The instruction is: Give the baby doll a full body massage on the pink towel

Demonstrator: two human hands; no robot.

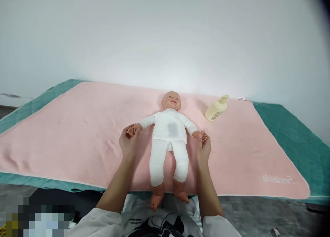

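A baby doll [169, 127] with a white cloth body lies on its back on a pink mat [85, 134], head towards the wall and feet past the near edge. My left hand [129, 144] is closed round the doll's hand on the left, thumb on top. On the other side, my right hand [204, 147] grips the doll's other hand between thumb and fingers. Both doll arms are stretched out sideways. A grey patch shows on the doll's chest. To the right of its head stands a pale yellow pump bottle [216, 108].
Under the pink mat lies a green quilted cover [296, 134], showing at both sides and along the front. A white wall [165, 37] rises behind the table. Grey floor [247, 216] shows below the near edge. A pixelated patch hides the lower left corner.
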